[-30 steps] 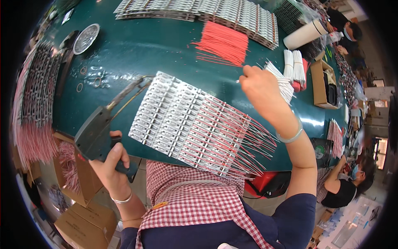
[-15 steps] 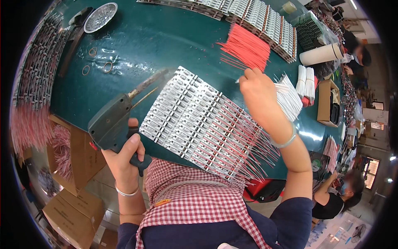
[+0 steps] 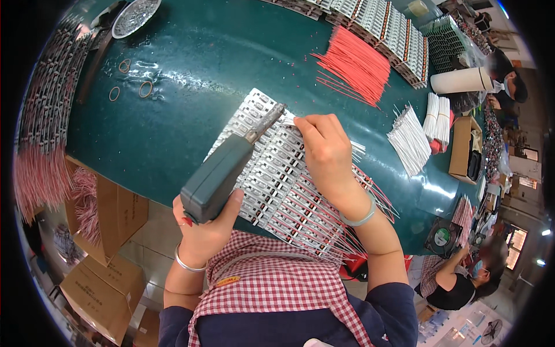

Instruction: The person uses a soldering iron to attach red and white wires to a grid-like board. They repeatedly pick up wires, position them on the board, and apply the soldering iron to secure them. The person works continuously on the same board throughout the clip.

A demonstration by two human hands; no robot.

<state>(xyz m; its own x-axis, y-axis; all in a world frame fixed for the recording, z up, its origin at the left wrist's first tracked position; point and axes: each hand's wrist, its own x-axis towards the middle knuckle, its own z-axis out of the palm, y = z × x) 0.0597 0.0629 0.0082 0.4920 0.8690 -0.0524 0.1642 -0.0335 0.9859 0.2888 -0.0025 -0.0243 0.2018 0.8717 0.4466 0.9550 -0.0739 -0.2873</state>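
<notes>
My left hand is closed around a dark green soldering gun. The gun's metal tip reaches the far edge of a panel of silver metal parts lying at a slant before me. My right hand is closed in a pinch beside that tip, on white wires whose ends show at the panel. Other pale wire ends stick out to the right of this hand. Red and white wires cover the panel's near right part and hang past its edge. The exact contact at the tip is too small to make out.
Red wires and white wires lie in piles on the green table. Stacked panels line the far side. A metal dish, rubber bands and a white cylinder stand about. Other people work at the right.
My right hand has come left from beside the wire piles to the panel's far edge. My left hand has brought the soldering gun right, over the panel, its tip now by my right fingers.
</notes>
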